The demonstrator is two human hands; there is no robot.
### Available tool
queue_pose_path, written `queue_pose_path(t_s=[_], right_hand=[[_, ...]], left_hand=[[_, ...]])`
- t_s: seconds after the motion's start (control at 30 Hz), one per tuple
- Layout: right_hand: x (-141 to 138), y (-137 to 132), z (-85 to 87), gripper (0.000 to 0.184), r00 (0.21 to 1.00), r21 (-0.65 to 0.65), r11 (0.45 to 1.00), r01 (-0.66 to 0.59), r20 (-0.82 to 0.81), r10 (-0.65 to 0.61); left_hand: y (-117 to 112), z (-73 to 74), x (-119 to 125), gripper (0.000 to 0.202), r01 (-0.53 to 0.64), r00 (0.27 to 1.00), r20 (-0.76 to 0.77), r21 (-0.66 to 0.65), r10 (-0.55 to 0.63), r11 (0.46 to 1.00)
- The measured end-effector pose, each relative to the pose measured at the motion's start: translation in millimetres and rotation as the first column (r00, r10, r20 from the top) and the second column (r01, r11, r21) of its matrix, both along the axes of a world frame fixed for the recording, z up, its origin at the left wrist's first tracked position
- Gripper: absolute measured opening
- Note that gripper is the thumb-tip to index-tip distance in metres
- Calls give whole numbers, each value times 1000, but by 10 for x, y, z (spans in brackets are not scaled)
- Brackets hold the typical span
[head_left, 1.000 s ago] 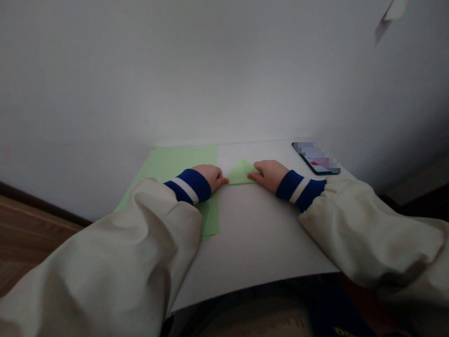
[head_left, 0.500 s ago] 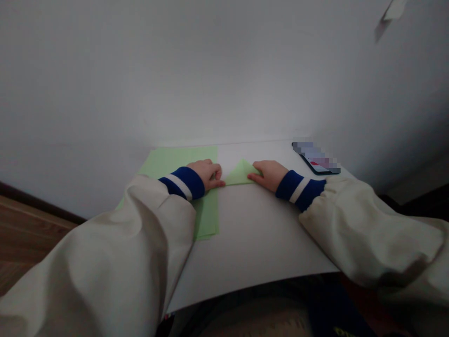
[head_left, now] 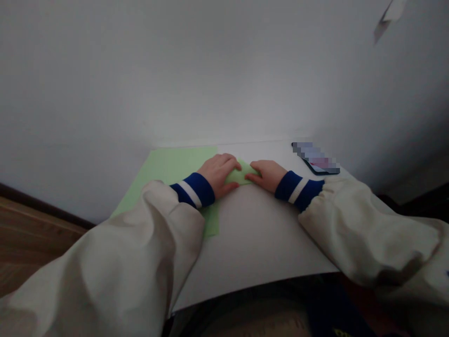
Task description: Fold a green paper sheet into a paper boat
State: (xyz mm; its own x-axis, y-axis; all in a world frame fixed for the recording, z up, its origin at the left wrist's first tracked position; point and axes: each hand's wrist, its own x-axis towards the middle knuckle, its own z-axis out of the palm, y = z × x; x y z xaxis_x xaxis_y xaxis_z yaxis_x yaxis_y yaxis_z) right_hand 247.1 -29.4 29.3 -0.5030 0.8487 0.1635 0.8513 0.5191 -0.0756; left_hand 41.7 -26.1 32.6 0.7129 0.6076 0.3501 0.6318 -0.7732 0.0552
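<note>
On the table [head_left: 266, 234] before you, the folded paper [head_left: 242, 176] lies between your two hands — left hand [head_left: 219, 175] at its left end, right hand [head_left: 269, 174] at its right; to the left, the paper sheets [head_left: 168, 164] spread beneath your left wrist and forearm; beyond your right hand, the phone [head_left: 317, 161] lies near the table's far right corner; the wall [head_left: 224, 75] stands behind everything; a wooden surface [head_left: 31, 234] sits left of the table.

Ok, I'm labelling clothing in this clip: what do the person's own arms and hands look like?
Both sleeves are loose and pale beige, ending in blue cuffs, each with one whitish stripe. The left hand and right hand are bare, without gloves.
</note>
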Motion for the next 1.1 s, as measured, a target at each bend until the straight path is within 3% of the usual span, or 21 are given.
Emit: queue_pose_path(t_s=[0.07, 0.1, 0.27, 0.43, 0.63, 0.9, 1.1], right_hand=[[-18, -5, 19, 30, 999, 0, 1000, -9, -41, 9], [-25, -10, 28, 29, 998, -3, 1000, -8, -59, 8], [-40, -42, 59, 27, 982, -68, 997, 46, -179, -57], [-1, -34, 97, 33, 953, -232, 967, 109, -250, -168], [116, 34, 225, 30, 962, -430, 890, 152, -141, -233], [165, 59, 314, 36, 977, -458, 864, 212, 78, -198], [203, 104, 297, 35, 969, -469, 848, 248, 107, -224]], left_hand=[[-31, -52, 57, 53, 102, 995, -3, 15, -102, 995], [-36, -81, 73, 60, 97, 995, -30, 2, -97, 995], [-32, -155, 78, 65, -79, 973, -228, -165, 39, 983], [-73, -114, 67, 63, -132, 950, -306, -201, 66, 971], [-87, -81, 76, 56, -129, 950, -309, -238, 51, 963], [-99, -70, 95, 53, -175, 942, -326, -263, 84, 949], [-116, -75, 99, 52, -195, 938, -331, -260, 103, 946]])
